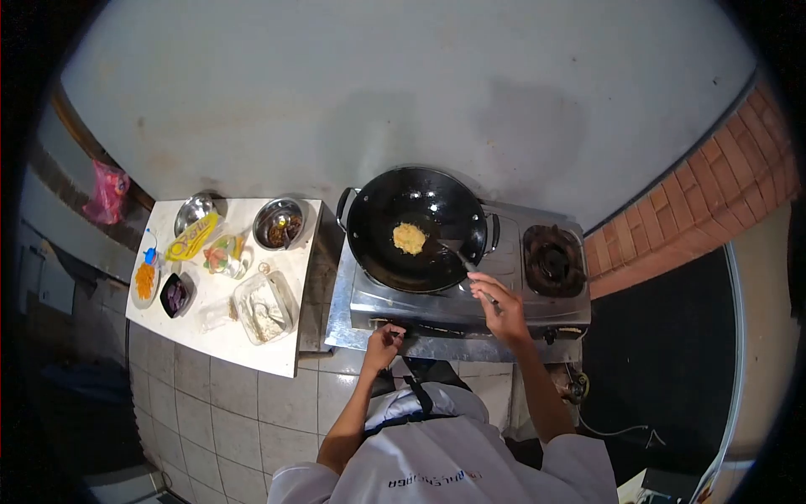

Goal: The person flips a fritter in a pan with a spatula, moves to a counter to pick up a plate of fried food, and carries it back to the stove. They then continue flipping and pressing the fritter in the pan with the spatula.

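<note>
My right hand (498,311) is closed round the handle of a spatula (468,263), whose blade end reaches down into a black wok (378,265). A yellow egg-like mass (409,238) lies in the wok, left of the spatula's end. The wok stands on the left burner of a metal gas stove (504,307). At the stove's front edge, my left hand (384,348) has its fingers closed on a dark control knob, which they mostly cover.
Left of the stove, a white table (277,357) carries metal bowls (280,223), a clear container with white powder (263,309), a yellow packet (192,238) and a plate of orange pieces (144,282). An uncovered burner (554,260) is at right, beside a brick ledge (672,210).
</note>
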